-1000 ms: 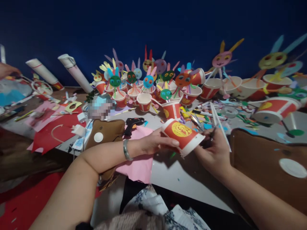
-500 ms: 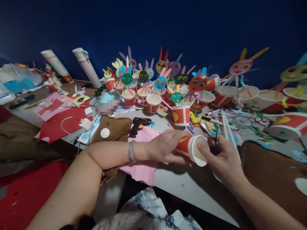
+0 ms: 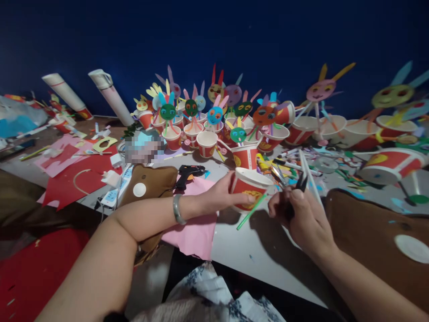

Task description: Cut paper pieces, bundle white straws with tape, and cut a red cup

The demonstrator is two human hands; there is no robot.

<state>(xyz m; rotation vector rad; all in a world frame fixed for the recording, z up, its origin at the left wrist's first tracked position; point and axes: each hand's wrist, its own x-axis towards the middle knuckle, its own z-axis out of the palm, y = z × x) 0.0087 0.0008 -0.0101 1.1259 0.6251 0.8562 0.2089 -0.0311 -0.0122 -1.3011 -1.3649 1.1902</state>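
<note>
My left hand (image 3: 225,195) is closed round a red and white paper cup (image 3: 253,179), thumb across its front and open rim facing up. A thin green straw-like stick (image 3: 251,212) slants across the cup's lower right; I cannot tell whether it is attached. To the right, apart from the cup, my right hand (image 3: 303,212) is closed on dark scissors (image 3: 300,181), mostly hidden by the fingers. Just beyond the held cup stands another paper cup (image 3: 244,156), beside a green paper rabbit face (image 3: 238,134).
Behind stand several paper cups with rabbit figures (image 3: 214,115). A black glue gun (image 3: 189,174) lies by pink paper (image 3: 194,232). Markers and scraps (image 3: 310,163) cover the right. Brown cushions (image 3: 375,232) flank my arms. A power strip (image 3: 117,188) and red paper (image 3: 72,179) lie left.
The held cup has turned from lying sideways, base towards my right hand, to upright. The green stick now shows on it. My right hand has drawn away from the cup.
</note>
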